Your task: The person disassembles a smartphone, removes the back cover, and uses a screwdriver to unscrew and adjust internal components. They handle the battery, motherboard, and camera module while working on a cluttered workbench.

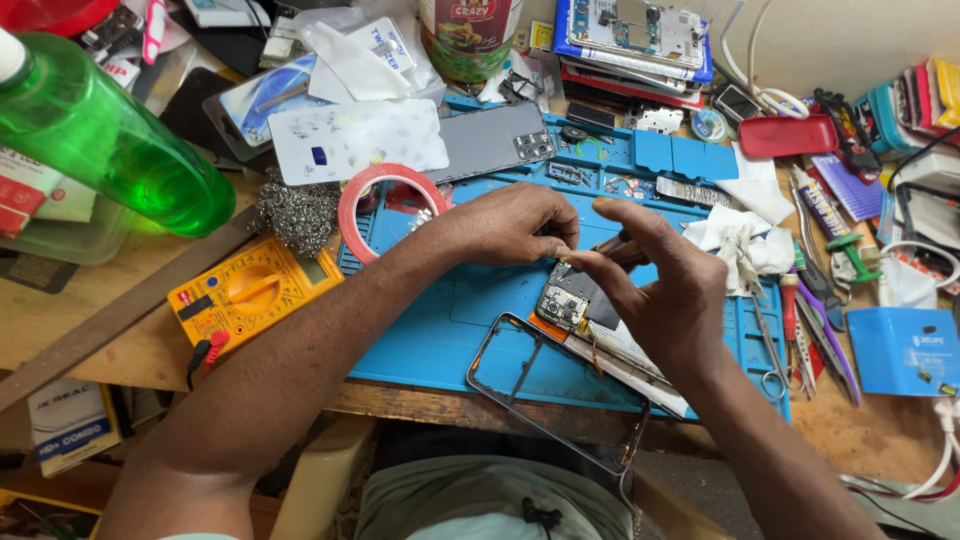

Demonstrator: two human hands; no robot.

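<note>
My left hand [510,222] rests knuckles-up on the blue work mat [460,330], its fingers curled and meeting the fingertips of my right hand [655,285] over a small dark phone circuit board [568,300] with a camera module. My right hand pinches something thin between thumb and forefinger; I cannot tell what it is. An empty metal phone frame [505,375] lies tilted at the mat's near edge, partly under my right wrist.
A yellow multimeter [250,292], red tape ring [385,190], steel wool [295,212] and green bottle [100,140] lie left. A grey phone back [490,142] and clear cover sit behind. White tissue [740,240], scissors, tweezers [800,330] and a blue box [905,350] lie right.
</note>
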